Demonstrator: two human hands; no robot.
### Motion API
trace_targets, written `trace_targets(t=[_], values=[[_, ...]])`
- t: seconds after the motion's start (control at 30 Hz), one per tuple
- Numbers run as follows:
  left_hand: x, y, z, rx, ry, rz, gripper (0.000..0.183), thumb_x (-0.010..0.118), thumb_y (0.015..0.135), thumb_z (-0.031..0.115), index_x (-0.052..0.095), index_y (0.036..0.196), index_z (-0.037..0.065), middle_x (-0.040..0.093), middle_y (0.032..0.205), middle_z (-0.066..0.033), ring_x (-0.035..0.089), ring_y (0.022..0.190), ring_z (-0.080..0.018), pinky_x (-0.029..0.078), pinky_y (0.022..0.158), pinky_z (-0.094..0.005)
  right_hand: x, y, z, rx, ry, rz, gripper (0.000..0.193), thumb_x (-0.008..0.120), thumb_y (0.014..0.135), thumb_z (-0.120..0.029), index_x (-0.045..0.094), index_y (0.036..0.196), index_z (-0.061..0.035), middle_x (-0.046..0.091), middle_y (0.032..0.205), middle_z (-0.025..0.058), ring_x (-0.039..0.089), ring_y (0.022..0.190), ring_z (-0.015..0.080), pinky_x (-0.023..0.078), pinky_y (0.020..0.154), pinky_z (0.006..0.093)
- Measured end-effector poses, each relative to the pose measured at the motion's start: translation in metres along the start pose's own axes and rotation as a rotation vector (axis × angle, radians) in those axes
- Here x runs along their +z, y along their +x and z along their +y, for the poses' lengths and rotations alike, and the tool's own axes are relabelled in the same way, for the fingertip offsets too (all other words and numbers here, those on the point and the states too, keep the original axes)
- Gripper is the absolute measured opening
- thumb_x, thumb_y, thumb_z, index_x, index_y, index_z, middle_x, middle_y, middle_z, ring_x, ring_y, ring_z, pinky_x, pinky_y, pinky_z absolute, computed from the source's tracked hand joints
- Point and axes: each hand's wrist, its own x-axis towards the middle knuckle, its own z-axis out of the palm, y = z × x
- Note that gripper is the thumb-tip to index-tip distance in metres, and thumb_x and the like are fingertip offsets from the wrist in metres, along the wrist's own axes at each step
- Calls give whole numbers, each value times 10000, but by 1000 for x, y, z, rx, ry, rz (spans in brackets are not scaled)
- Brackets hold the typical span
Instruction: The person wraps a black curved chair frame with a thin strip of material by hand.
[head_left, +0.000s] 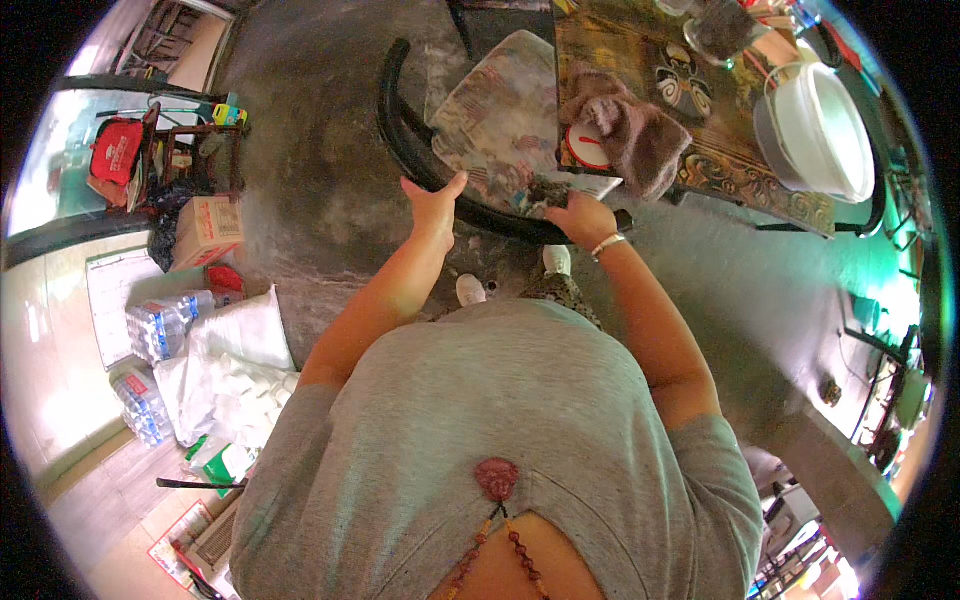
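Observation:
Directly in front of me stands a chair with a curved black rail [397,130] and a seat [500,95] covered in a faded, patterned material. My left hand [434,212] grips the left part of the rail, with its fingertips partly hidden behind it. At the right part of the chair, my right hand [585,220] is closed, fingers curled down, on a crumpled dark grey clump [546,194], perhaps a rag or scouring pad. That clump lies against the inner side of the rail. A white flat corner [597,185] shows just beyond this hand.
A dark patterned table [630,55] adjoins the chair at the right. On it are a brown towel [640,140], a red-rimmed white dish [586,147] and a white bucket [835,130]. Leftward stand a cardboard box [208,232], bottle packs [160,330] and a white sack [235,345].

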Motion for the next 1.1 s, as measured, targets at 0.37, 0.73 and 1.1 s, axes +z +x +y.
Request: trace_targets(t=[0.37,0.73,1.1], values=[[-13,34,-10,-34,17,-31,1019,645,673,76,-67,1394,182,261,1346,-181,365,1141,-350,343,872,-492,17,-8,-31,69,94,52,507,444,769,-486,658,823,-31,633,850,192,615,806,342,480,735,429],[-34,108,18,178,-96,51,755,572,816,416,168,1371,102,274,1365,-150,308,1224,-323,259,974,-494,23,11,-39,-173,409,-20,669,438,772,-611,590,920,24,604,879,212,583,855,375,459,774,424],[-1,96,39,263,39,225,606,415,884,469,384,1244,-17,468,1201,-129,482,1038,-245,358,900,-332,15,116,-101,-317,587,-286,665,434,797,-594,568,1005,23,589,925,252,566,874,384,431,783,411]])
